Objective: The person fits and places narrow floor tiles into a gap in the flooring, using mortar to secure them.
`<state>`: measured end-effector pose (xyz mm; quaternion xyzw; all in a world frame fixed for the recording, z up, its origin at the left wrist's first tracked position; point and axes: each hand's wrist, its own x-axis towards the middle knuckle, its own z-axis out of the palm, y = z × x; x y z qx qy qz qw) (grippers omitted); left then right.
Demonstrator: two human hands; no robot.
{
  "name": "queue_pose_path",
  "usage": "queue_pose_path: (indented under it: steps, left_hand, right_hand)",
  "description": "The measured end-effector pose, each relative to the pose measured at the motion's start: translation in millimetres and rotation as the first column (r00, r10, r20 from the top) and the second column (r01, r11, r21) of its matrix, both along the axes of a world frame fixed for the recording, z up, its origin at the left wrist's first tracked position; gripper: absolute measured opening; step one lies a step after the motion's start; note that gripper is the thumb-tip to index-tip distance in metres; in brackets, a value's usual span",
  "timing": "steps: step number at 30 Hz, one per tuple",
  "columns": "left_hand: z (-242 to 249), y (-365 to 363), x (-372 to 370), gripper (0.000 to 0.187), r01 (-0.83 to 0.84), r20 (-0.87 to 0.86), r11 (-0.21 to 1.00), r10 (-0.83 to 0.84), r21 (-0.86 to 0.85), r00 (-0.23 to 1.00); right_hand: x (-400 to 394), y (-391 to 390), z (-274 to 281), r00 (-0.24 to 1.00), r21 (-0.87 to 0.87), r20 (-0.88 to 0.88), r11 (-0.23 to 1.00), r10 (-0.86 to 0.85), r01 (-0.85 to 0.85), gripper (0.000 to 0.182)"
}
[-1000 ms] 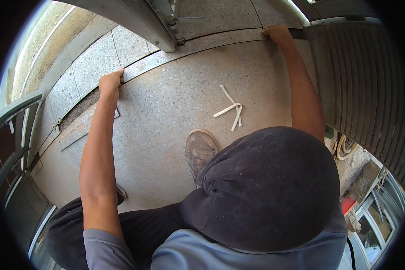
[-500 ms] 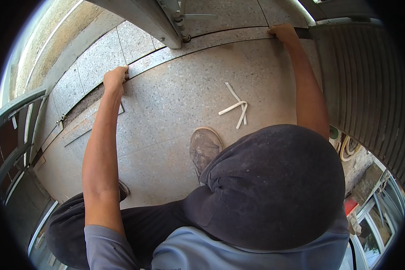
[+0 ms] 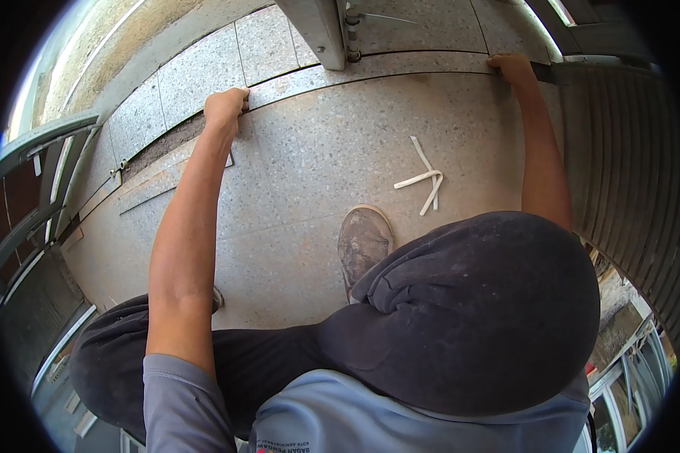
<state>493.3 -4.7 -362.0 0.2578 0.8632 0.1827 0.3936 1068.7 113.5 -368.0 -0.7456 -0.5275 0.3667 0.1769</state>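
A long, narrow speckled terrazzo tile strip (image 3: 400, 65) lies along the slot between the floor tiles, below the foot of a metal post. My left hand (image 3: 225, 108) is closed around its left end, thumb at the edge and fingertips partly hidden. At the far right end, my right hand (image 3: 512, 68) is closed on the strip, its fingers curled over the end. Left of my left hand, the slot (image 3: 162, 151) shows rough, dark bedding. Beside that slot, a shorter strip (image 3: 155, 183) lies on the floor tiles (image 3: 295, 158).
The metal post (image 3: 315, 30) with a hinge stands just beyond the strip. Bent white strips (image 3: 431, 177) lie on the floor before my shoe (image 3: 364, 240). A ribbed metal panel (image 3: 619, 143) is at right, and metal frames (image 3: 49, 170) stand at left.
The camera view has turned, so the scene sits further right in the picture. Both hands keep their places at the strip's ends; no clear movement of the strip shows.
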Motion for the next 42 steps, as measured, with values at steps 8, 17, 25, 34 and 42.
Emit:
queue_pose_path:
  steps: [8,17,25,34,42]
  left_hand:
    - [5,-1,5,0.026,-0.007,-0.032,1.000,0.007,-0.008,0.999]
    - [4,-4,4,0.026,-0.012,-0.030,1.000,0.012,0.029,0.999]
    - [10,-3,6,0.027,-0.034,-0.021,0.999,0.034,0.006,0.999]
    - [6,-1,4,0.028,-0.012,-0.011,1.000,0.012,0.009,1.000]
    - [4,-3,4,0.030,-0.007,-0.015,1.000,0.007,0.010,1.000]
  right_hand:
    - [-2,1,8,1.000,-0.048,0.018,0.999,-0.010,0.011,0.021]
    - [6,5,-1,0.998,-0.029,0.040,0.999,0.039,-0.038,0.025]
    - [3,6,1,0.997,-0.060,0.064,0.998,0.041,-0.037,0.025]
    - [3,6,2,0.999,-0.059,-0.006,0.998,0.032,-0.032,0.017]
    - [-11,-4,17,1.000,-0.027,0.000,1.000,0.010,-0.010,0.020]
